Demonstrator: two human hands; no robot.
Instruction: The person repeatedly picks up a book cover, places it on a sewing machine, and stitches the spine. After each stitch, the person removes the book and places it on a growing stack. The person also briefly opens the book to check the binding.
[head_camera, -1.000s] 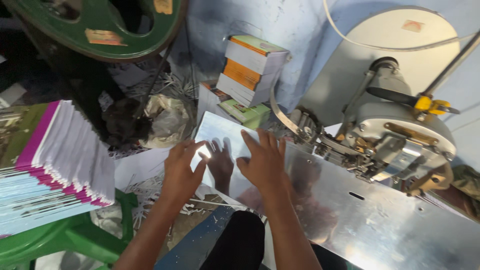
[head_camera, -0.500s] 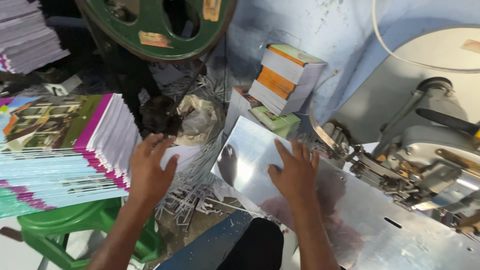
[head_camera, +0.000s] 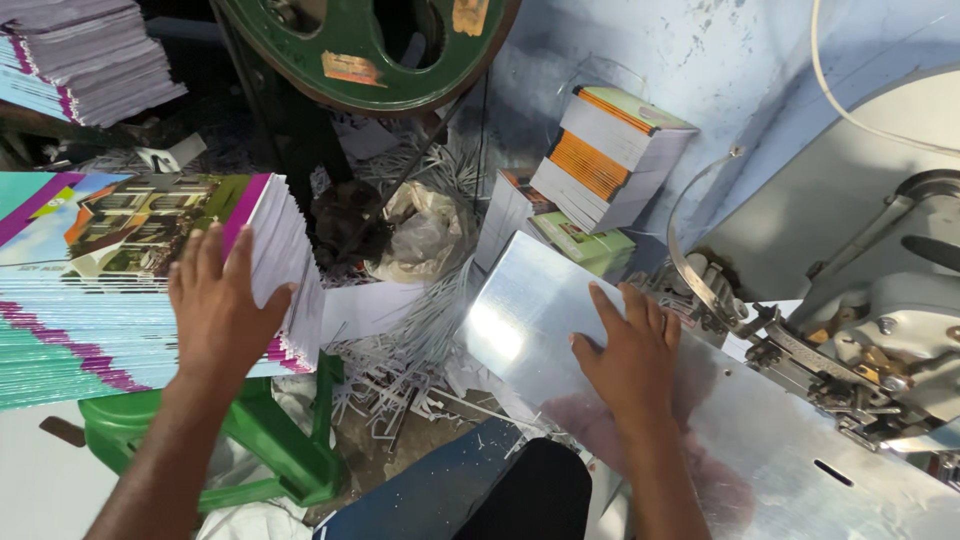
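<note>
Down low, the left hand (head_camera: 222, 305) lies flat and open on top of a big stack of booklets (head_camera: 130, 290) on a green stool (head_camera: 215, 440). The right hand (head_camera: 628, 352) rests open, holding nothing, on the shiny metal counter (head_camera: 800, 450). Farther back, small book piles (head_camera: 605, 155) lean by the blue wall (head_camera: 720, 60).

Bright daylight, glare on metal plate (head_camera: 520, 320)
</note>
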